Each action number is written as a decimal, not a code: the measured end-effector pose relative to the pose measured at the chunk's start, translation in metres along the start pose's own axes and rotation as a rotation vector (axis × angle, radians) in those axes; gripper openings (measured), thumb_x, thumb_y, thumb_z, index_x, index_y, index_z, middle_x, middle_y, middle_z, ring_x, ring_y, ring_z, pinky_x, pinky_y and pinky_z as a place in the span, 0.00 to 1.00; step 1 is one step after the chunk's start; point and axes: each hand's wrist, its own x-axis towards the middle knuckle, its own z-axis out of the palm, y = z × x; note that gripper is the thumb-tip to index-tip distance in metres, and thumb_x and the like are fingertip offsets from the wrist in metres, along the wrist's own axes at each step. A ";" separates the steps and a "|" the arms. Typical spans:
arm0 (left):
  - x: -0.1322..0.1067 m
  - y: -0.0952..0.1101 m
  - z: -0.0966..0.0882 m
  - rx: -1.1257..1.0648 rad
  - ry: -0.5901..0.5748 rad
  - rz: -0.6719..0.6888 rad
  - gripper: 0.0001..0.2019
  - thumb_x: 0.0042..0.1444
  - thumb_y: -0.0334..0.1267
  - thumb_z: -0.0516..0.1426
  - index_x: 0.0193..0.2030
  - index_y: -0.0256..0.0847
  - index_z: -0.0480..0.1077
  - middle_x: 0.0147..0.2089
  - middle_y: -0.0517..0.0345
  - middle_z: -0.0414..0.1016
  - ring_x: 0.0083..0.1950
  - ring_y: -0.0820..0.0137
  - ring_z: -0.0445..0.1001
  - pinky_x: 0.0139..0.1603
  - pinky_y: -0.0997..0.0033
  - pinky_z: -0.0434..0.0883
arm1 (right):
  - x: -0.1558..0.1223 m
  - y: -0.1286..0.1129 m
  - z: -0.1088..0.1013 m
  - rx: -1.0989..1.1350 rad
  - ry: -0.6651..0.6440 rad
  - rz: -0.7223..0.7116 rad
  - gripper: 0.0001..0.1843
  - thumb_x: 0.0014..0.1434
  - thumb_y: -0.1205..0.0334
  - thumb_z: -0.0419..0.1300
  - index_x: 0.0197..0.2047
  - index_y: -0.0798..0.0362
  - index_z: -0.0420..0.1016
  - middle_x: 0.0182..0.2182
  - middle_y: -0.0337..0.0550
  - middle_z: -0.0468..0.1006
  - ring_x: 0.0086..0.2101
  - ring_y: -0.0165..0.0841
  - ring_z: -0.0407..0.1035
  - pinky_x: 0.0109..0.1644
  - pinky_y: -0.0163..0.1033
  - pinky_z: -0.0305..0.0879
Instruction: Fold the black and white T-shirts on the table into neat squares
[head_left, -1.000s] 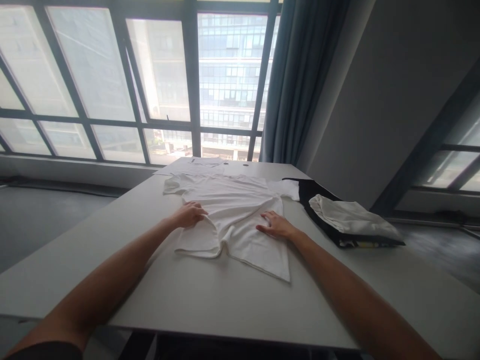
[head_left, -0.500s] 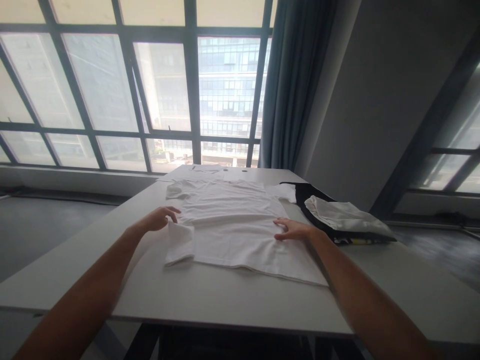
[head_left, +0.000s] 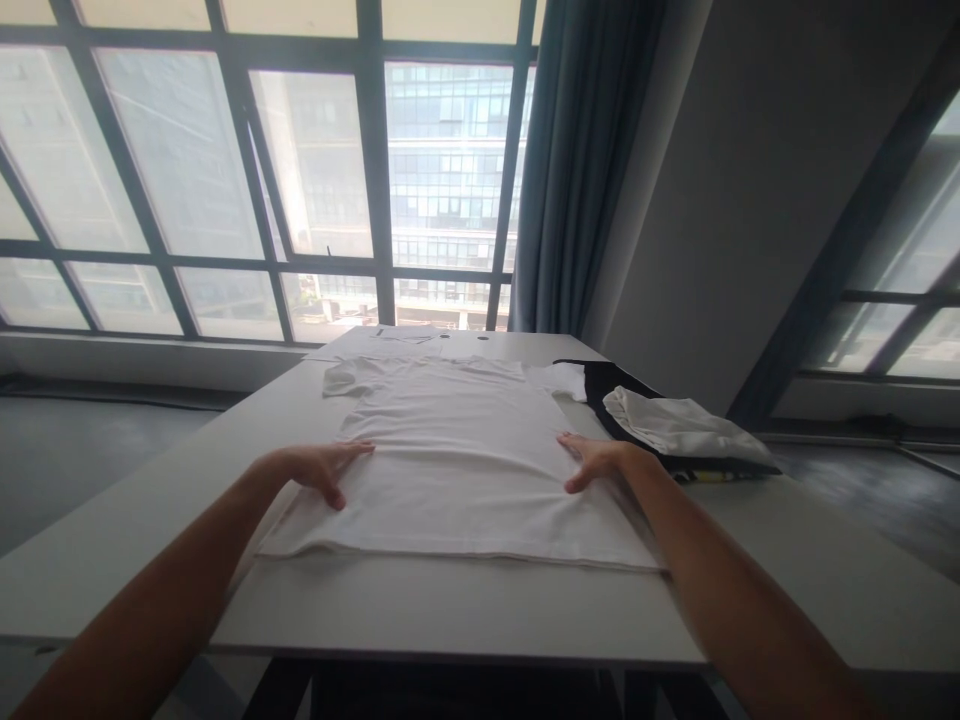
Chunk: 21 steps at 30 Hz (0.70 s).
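A white T-shirt [head_left: 457,490] lies spread on the white table [head_left: 450,610], its hem toward me and its short sleeves at the far side. My left hand [head_left: 319,470] rests on the shirt's left edge with thumb and fingers apart. On the right edge lies my right hand [head_left: 596,460], its fingers also spread against the cloth. Soft creases run across the shirt between the two hands. Both lower corners of the hem lie out flat.
To the right, a folded white cloth [head_left: 682,425] sits on a black garment [head_left: 615,385], which the shirt's right sleeve touches. Papers [head_left: 401,338] lie at the table's far end. Beyond stand a blue-grey curtain [head_left: 577,170] and large windows.
The lower left corner of the shirt, folded over before, now lies opened out to the left. My left hand has moved onto the cloth; my right hand stays at the right edge.
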 end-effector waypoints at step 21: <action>0.041 0.006 0.026 0.219 0.224 -0.257 0.42 0.63 0.66 0.36 0.77 0.41 0.43 0.78 0.53 0.35 0.78 0.59 0.35 0.74 0.52 0.40 | 0.026 -0.007 0.030 -0.086 0.227 0.124 0.43 0.67 0.36 0.37 0.76 0.55 0.42 0.74 0.45 0.38 0.72 0.41 0.32 0.73 0.55 0.33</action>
